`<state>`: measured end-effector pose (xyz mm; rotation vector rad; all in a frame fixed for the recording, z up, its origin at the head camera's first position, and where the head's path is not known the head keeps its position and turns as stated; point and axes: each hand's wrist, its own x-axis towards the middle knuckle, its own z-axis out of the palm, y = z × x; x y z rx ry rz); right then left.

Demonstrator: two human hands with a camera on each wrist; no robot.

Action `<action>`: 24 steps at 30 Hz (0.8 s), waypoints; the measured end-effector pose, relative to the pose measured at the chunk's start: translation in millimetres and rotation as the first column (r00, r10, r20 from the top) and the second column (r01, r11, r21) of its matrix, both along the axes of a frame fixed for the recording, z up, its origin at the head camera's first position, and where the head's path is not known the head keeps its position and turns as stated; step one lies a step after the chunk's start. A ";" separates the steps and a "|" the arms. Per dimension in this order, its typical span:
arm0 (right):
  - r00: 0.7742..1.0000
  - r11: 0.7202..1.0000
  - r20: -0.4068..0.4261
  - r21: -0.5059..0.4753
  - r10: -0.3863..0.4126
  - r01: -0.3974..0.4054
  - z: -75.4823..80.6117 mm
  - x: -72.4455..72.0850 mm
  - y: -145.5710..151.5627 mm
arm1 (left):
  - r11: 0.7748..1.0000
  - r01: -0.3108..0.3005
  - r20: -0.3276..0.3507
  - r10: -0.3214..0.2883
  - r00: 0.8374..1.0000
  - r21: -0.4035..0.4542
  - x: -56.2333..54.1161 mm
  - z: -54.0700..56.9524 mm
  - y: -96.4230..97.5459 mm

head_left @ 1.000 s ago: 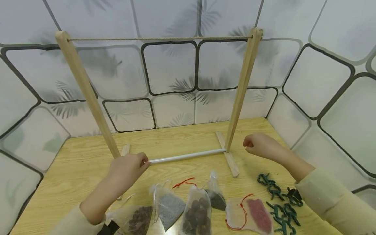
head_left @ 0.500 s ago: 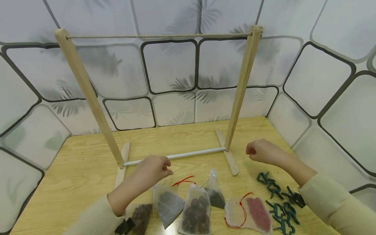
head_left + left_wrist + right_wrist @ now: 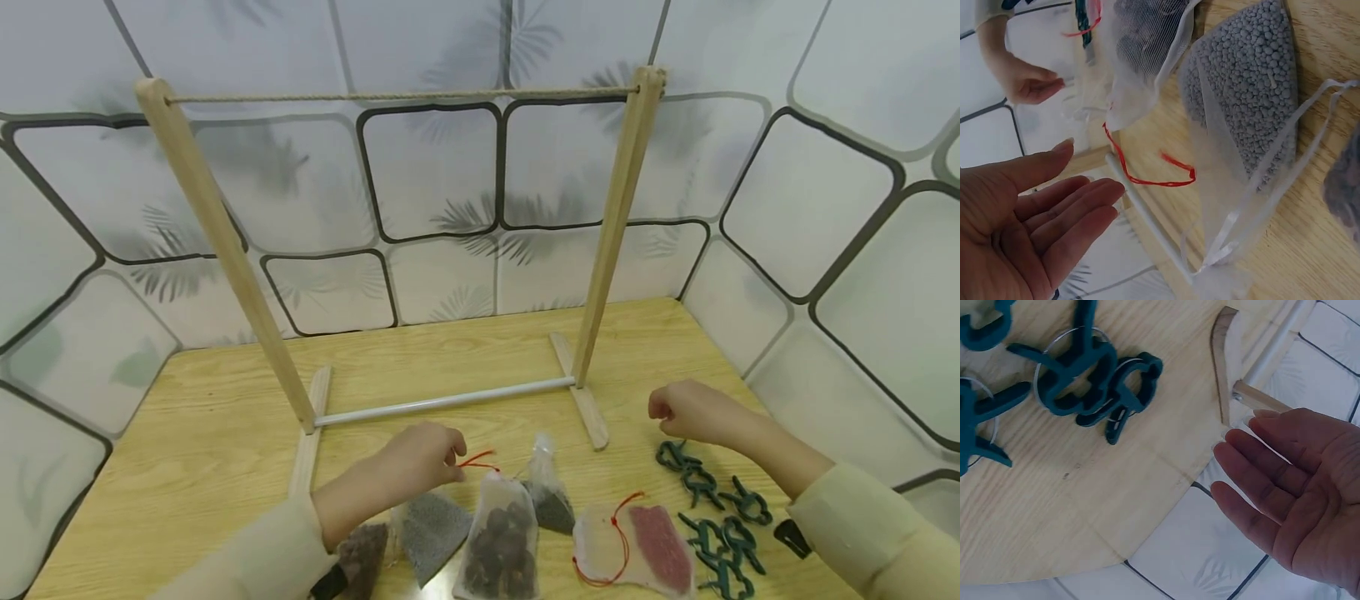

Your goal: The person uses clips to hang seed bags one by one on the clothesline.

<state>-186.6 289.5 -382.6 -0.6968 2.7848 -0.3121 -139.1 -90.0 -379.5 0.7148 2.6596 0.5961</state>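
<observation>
My left hand [image 3: 420, 458] hovers over the mesh bags with fingers loosely bent and holds nothing. Beneath and beside it lie a bag of grey pellets [image 3: 1244, 94] and a bag of dark round lumps [image 3: 498, 546] with a red drawstring [image 3: 1157, 182]. In the left wrist view, a gap shows between thumb and fingers. My right hand [image 3: 693, 410], also holding nothing, is above the table just behind several green spring clamps [image 3: 1079, 369]; its fingers are relaxed in the right wrist view. A small bag of dark grains [image 3: 553, 507] and a pink-filled bag [image 3: 660, 550] lie between the hands.
Behind the bags stands a wooden frame with a left post [image 3: 225, 250], a right post [image 3: 618, 225], a rope [image 3: 405, 97] strung across the top and a white rod [image 3: 442, 402] low down. A brown-filled bag [image 3: 363, 558] lies by my left sleeve. Patterned walls enclose the table.
My left hand has let go of the white rod's left end and moved right and nearer, over the bags. My right hand has moved slightly right and nearer, toward the clamps.
</observation>
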 end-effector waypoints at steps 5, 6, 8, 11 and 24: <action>1.000 0.996 0.022 0.087 -0.012 0.010 -6.4 -0.1 4.2 | 0.997 0.072 -0.053 -0.074 0.996 -0.038 1.7 -5.5 7.8; 1.000 0.994 0.028 0.107 -0.011 0.008 -8.0 0.1 4.8 | 0.996 0.080 -0.069 -0.083 0.994 -0.050 1.9 -6.7 9.6; 0.999 0.989 0.035 0.148 -0.002 -0.003 -11.4 0.6 6.9 | 0.993 0.090 -0.083 -0.095 0.992 -0.071 1.9 -8.3 13.1; 0.999 0.984 0.047 0.180 0.011 -0.019 -17.7 1.6 11.4 | 0.991 0.095 -0.083 -0.103 0.991 -0.095 0.6 -8.5 18.6; 0.989 0.985 0.143 0.158 0.040 -0.063 -34.4 -2.6 35.2 | 0.980 0.151 -0.021 -0.155 0.988 -0.127 -11.9 -12.5 43.9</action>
